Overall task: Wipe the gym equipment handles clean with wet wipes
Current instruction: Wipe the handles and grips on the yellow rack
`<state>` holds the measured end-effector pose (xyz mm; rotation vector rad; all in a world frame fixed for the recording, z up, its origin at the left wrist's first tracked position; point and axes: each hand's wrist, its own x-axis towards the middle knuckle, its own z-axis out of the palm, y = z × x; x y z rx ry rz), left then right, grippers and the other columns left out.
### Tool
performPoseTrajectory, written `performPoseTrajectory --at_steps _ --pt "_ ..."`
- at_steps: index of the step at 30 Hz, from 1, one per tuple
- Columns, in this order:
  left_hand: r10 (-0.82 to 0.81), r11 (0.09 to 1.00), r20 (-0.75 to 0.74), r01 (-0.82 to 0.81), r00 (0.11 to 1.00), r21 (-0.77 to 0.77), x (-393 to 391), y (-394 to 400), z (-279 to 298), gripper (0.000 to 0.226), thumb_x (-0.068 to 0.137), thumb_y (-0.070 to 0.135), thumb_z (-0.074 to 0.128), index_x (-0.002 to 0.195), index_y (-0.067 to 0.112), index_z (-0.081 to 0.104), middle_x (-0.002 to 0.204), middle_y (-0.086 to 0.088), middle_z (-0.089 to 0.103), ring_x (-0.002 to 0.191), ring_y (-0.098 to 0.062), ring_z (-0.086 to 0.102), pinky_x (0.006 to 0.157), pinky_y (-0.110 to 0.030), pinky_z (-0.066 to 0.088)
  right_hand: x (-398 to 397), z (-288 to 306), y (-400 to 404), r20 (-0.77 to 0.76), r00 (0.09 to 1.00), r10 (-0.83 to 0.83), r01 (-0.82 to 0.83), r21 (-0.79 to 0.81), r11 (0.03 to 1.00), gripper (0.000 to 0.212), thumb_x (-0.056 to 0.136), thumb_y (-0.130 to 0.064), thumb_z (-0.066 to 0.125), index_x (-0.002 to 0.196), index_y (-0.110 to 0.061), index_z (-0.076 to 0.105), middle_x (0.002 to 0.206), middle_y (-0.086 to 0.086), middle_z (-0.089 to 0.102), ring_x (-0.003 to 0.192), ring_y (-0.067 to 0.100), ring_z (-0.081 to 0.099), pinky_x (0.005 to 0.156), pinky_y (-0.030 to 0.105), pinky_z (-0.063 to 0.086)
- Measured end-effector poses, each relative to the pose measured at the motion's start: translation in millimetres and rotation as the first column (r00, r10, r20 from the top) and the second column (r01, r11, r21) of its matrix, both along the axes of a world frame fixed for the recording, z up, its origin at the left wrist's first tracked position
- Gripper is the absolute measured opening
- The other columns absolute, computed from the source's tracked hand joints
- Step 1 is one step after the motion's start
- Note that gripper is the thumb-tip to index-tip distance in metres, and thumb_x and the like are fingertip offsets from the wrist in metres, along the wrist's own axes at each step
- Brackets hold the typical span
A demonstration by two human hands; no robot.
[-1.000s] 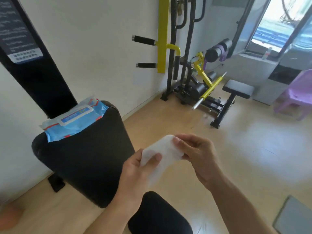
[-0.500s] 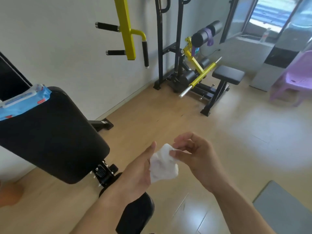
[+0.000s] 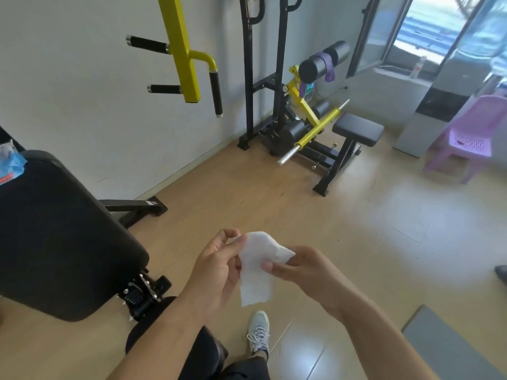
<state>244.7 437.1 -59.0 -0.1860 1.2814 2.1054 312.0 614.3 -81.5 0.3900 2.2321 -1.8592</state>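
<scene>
A white wet wipe [image 3: 256, 267] hangs partly unfolded between both hands in front of me. My left hand [image 3: 216, 270] pinches its upper left edge, and my right hand [image 3: 304, 270] pinches its right corner. Black foam handles stick out of a yellow bar [image 3: 183, 50] on the wall: an upper handle [image 3: 146, 45], a lower handle [image 3: 164, 89] and a hanging handle [image 3: 216, 93]. The blue wipes pack [image 3: 9, 163] lies on top of the black padded bench back [image 3: 55, 237] at the left edge.
A black and yellow weight machine [image 3: 310, 116] with a small padded seat [image 3: 358, 130] stands by the far wall. A purple plastic chair [image 3: 469, 138] sits at the right. A grey mat [image 3: 450, 346] lies at lower right. My shoe [image 3: 258, 333] is on the wooden floor.
The view has swung right, so the bench and wipes pack slid to the left edge. The wipe has gone from bunched to partly opened between my two hands.
</scene>
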Motion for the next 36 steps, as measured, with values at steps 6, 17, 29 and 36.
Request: performPoseTrajectory --at_steps 6,17,29,36 --pt "0.209 0.960 0.174 -0.235 0.962 0.152 -87 27 -32 0.019 0.095 0.005 0.054 0.079 0.015 0.056 0.081 -0.011 0.068 0.074 -0.022 0.068 0.068 -0.030 0.054 -84 -12 38 0.056 0.997 -0.060 0.072 -0.245 0.967 0.052 0.070 -0.037 0.088 0.105 -0.002 0.072 0.102 0.018 0.075 0.091 0.034 0.073 0.079 0.043 0.057" --pt "-0.422 0.906 0.026 0.422 0.906 -0.003 -270 57 -25 0.042 0.095 0.025 0.064 0.132 0.007 0.063 0.126 -0.019 0.064 0.107 -0.026 0.061 0.083 -0.032 0.050 -284 0 95 0.092 0.996 0.016 0.014 -0.315 0.949 0.043 0.071 -0.026 0.087 0.104 -0.002 0.073 0.106 0.021 0.072 0.093 0.029 0.069 0.082 0.043 0.051" --pt "0.236 0.821 -0.146 -0.277 0.961 -0.499 -411 72 -44 0.019 0.085 0.020 0.076 0.099 0.012 0.066 0.098 -0.009 0.076 0.089 -0.027 0.073 0.073 -0.041 0.059 -455 -24 79 0.065 0.964 -0.256 0.261 -0.385 0.885 0.025 0.088 -0.034 0.074 0.101 -0.014 0.079 0.102 0.015 0.077 0.097 0.033 0.072 0.089 0.053 0.057" --pt "0.403 0.705 -0.238 -0.465 0.884 -0.535 -494 112 -55 0.008 0.089 0.025 0.071 0.097 0.023 0.070 0.103 -0.005 0.075 0.097 -0.028 0.071 0.083 -0.052 0.061 -546 -25 115 0.008 0.938 -0.346 0.335 -0.275 0.901 0.016 0.094 -0.038 0.067 0.092 -0.025 0.076 0.087 0.000 0.077 0.087 0.027 0.074 0.078 0.053 0.061"
